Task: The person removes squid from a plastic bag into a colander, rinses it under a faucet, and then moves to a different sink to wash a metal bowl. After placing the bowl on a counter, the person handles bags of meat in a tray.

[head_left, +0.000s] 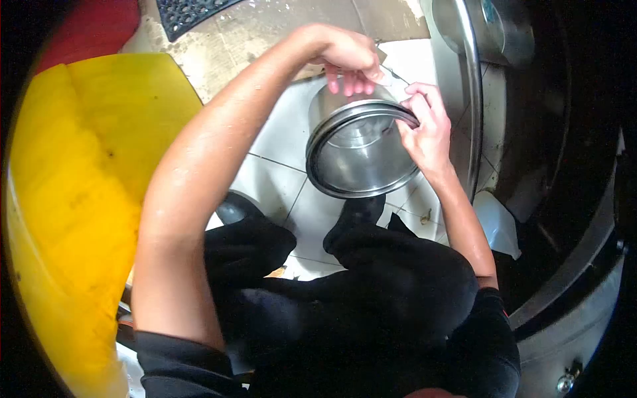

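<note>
A round stainless steel pot [358, 159] is tilted so that its mouth, edged with a dark band, faces me. My right hand [428, 129] grips the right side of the rim, with the thumb at the inner edge and the fingers outside. My left hand [348, 60] reaches over the far side of the pot from above. Its wrist is bent and its fingers hang down, slightly apart, against the outer wall. Close to the left thumb runs a thin dark line; what it belongs to is unclear. Both forearms carry water drops.
White floor tiles [269, 179] lie beneath the pot. A yellow surface [86, 199] fills the left side, with a red one [93, 30] behind it. A black mat [192, 14] lies at the top. Along the right runs a metal rail [472, 99], near a white plastic container [496, 225].
</note>
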The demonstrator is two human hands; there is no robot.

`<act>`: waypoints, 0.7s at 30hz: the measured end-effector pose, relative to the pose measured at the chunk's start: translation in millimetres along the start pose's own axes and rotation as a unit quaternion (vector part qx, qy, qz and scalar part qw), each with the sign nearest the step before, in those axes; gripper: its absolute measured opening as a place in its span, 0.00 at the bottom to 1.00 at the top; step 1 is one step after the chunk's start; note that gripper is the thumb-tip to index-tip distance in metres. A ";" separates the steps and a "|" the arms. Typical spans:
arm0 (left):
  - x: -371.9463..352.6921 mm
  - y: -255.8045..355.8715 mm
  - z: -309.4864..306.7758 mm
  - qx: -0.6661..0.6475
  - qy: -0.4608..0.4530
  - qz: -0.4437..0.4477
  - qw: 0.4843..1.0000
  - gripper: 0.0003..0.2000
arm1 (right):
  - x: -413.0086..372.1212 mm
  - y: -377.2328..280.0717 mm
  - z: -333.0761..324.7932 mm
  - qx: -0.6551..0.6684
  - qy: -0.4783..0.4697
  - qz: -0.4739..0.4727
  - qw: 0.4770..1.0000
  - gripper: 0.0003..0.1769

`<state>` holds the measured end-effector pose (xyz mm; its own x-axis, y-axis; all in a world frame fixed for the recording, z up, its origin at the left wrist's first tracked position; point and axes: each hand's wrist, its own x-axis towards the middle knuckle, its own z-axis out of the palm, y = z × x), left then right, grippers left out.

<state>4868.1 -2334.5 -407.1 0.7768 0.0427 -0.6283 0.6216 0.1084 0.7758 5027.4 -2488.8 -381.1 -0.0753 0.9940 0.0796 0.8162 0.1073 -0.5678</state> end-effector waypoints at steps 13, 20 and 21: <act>-181.6 155.4 114.9 -0.104 0.598 0.168 0.777 0.07 | 53.0 -114.0 -94.2 -0.085 -0.123 0.024 0.988 0.11; -382.7 285.7 186.1 -0.069 0.596 0.205 0.773 0.09 | 63.7 -248.6 -247.3 -0.118 -0.073 0.012 0.990 0.16; -415.3 298.3 188.0 -0.069 0.605 0.188 0.771 0.10 | 59.4 -258.3 -263.8 0.007 -0.063 0.097 0.993 0.16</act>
<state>4750.0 -2506.6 96.1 0.1857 0.9824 -0.0187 0.2938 -0.0374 0.9551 4963.2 -2463.3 -13.5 0.0102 0.9907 -0.1354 0.8141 -0.0868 -0.5742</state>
